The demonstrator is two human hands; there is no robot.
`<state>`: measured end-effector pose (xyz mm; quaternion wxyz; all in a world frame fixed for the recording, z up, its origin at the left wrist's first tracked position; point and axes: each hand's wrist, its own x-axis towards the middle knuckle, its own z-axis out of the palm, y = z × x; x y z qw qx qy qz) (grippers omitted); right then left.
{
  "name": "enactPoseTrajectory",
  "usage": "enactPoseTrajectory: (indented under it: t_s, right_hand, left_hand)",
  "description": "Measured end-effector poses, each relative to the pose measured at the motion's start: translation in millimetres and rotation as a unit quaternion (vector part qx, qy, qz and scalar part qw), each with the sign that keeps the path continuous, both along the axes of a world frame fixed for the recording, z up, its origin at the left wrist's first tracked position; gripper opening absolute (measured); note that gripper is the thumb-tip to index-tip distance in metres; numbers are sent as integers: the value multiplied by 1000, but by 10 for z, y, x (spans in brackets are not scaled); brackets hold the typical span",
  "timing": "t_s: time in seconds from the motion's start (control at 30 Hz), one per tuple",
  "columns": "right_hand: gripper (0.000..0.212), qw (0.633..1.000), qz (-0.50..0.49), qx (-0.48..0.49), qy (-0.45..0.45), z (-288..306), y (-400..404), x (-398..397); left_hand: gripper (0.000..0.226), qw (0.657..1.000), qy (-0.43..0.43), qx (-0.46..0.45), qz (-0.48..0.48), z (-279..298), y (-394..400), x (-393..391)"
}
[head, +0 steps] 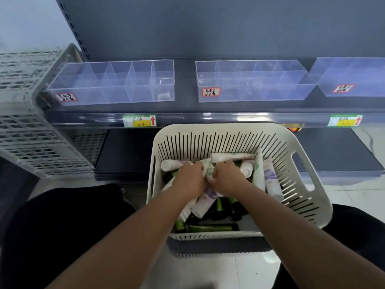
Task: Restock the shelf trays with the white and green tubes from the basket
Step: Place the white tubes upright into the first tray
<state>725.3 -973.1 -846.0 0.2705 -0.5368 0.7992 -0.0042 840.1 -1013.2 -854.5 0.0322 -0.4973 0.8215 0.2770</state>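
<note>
while both hands dig in the basket (302, 207): left hand (190, 177) and right hand (226, 176) curl round white-green tubes (209, 168); next, lift toward empty trays (112, 80) at twelve o'clock.

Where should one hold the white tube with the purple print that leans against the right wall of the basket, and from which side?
Best around its middle body, coming from above and from the left. The white tube with purple print leans against the slotted right wall of the basket, so that side is closed. Its upper end stands free of the pile. Both the left hand and the right hand are busy among other tubes.
</note>
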Motion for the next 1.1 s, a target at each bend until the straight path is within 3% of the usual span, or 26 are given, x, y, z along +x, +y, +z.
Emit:
enactPoseTrajectory:
  t_s: [0.07,0.1,0.13,0.2,0.3,0.47,0.63,0.73,0.9,1.03,1.1]
  right_hand:
    - [34,999,-3,31,-18,24,35,1]
    - [52,998,-6,49,-24,36,51,-9]
    - [69,998,-8,60,-32,43,66,-15]
    - [84,996,-8,62,-62,69,68,-25]
    - [84,995,4,47,-87,97,13,-85]
    - [59,993,18,34,-113,156,-131,-164]
    - [47,986,59,103,-116,34,-301,-113]
    - [59,983,69,138,-95,29,-380,-118]
    - [58,978,78,171,-91,41,-391,-97]
    - [99,982,12,99,-161,18,-329,-78]
    - [99,975,-25,52,-215,53,-267,-47]
  left_hand:
    - [32,1000,15,26,8,12,-5,17]
    - [33,999,21,37,9,20,-10,13]
    - [38,999,25,47,5,19,-21,1]
    - [59,998,15,45,-33,7,-74,-24]
    - [84,990,-59,39,-122,20,-221,-18]
    - [69,982,-82,60,-160,17,-407,9]
    - [85,968,-139,44,-206,56,-495,1]
    - [87,965,-142,57,-212,70,-535,-24]
    - [80,966,-172,10,-191,88,-471,14]
    - [47,981,-97,61,-157,185,-518,89]
    - [44,983,-84,80,-145,291,-526,125]
